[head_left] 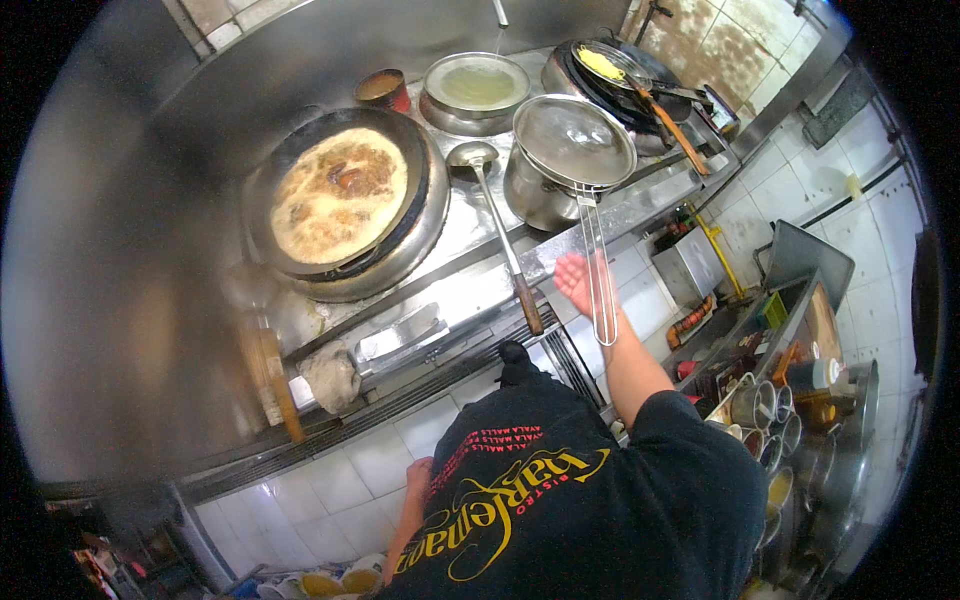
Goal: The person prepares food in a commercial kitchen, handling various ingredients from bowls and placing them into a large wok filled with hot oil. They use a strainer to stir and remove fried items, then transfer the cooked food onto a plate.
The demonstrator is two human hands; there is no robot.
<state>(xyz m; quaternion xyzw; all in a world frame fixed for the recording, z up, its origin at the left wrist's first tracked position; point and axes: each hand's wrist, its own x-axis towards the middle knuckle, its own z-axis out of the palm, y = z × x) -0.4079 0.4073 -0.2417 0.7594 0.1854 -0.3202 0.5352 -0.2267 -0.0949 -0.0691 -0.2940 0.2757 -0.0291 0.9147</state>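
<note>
My right hand is below and partly behind the wire handle of a round mesh strainer; its fingers look loosely extended and grip nothing visible. The strainer rests across a tall steel pot. A steel ladle with a wooden grip lies to the left, its bowl on the stove. Further left, a wok holds foaming, light-brown oil with a darker piece in it. My left hand is low beside my torso, small and partly hidden, away from the stove.
Behind are a pot of pale liquid under a spout and a red can. Back right, a strainer of yellow noodles lies over another wok. A grey cloth hangs at the stove's front edge. Steel containers crowd the right side.
</note>
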